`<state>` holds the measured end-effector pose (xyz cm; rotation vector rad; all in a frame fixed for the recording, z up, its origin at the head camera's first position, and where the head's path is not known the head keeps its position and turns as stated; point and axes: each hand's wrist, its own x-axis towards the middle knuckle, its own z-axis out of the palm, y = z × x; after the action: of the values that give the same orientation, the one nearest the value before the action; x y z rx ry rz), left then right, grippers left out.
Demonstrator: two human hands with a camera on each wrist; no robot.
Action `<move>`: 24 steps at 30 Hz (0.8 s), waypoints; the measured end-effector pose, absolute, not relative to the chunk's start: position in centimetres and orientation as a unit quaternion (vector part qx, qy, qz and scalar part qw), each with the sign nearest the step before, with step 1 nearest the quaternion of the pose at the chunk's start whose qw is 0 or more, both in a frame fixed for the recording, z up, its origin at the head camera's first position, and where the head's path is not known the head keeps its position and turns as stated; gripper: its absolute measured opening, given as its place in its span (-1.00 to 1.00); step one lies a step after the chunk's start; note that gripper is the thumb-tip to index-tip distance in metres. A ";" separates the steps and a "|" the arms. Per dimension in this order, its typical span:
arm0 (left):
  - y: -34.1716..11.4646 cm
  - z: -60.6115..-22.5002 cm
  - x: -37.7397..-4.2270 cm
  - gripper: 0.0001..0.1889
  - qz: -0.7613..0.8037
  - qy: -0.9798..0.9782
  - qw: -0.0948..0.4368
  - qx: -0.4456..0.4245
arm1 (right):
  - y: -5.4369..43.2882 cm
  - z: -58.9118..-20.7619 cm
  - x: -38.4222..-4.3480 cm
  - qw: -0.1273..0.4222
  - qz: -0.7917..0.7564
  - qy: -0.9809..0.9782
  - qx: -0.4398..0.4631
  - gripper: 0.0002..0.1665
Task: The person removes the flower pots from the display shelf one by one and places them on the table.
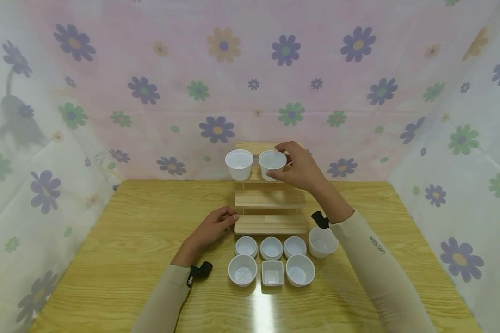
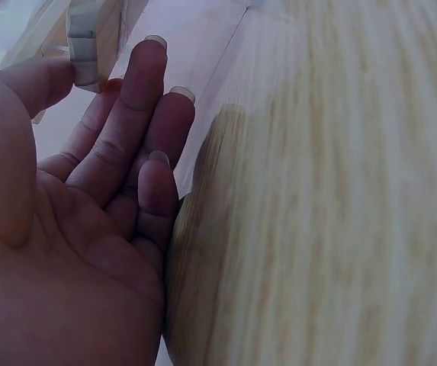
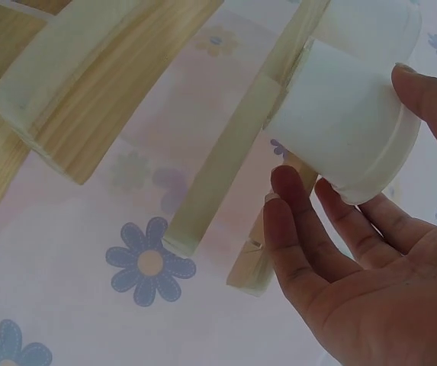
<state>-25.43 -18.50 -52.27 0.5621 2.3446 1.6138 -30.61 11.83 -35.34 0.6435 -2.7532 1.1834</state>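
Note:
My right hand (image 1: 301,169) grips a white plastic cup (image 1: 270,162) by its side, thumb in front and fingers behind. In the right wrist view this cup (image 3: 340,118) has its base at an upper step of the tiered wooden stand (image 1: 270,199). To its left, a matching white cup (image 1: 239,166) stands on the same step. My left hand (image 1: 212,225) is at the left end of the stand's lowest step. The left wrist view shows thumb and index finger pinching that board end (image 2: 96,46), other fingers loosely bent beside it.
Three round white bowls (image 1: 271,248) line up before the stand. Nearer are two larger white bowls (image 1: 243,270) with a square white dish (image 1: 273,273) between them. A translucent cup (image 1: 322,242) stands right of them on the wood-grain table (image 1: 158,249). Flowered cloth (image 1: 170,92) hangs behind.

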 end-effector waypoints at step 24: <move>-18.4 -52.1 -25.2 -0.76 0.568 0.792 0.127 0.183 | 13.8 -35.6 -28.4 0.064 0.402 -0.887 0.218 -0.22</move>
<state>-25.20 -18.43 -52.10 0.5331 2.3059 1.6529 -28.43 13.81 -35.60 0.6578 -2.6776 1.2152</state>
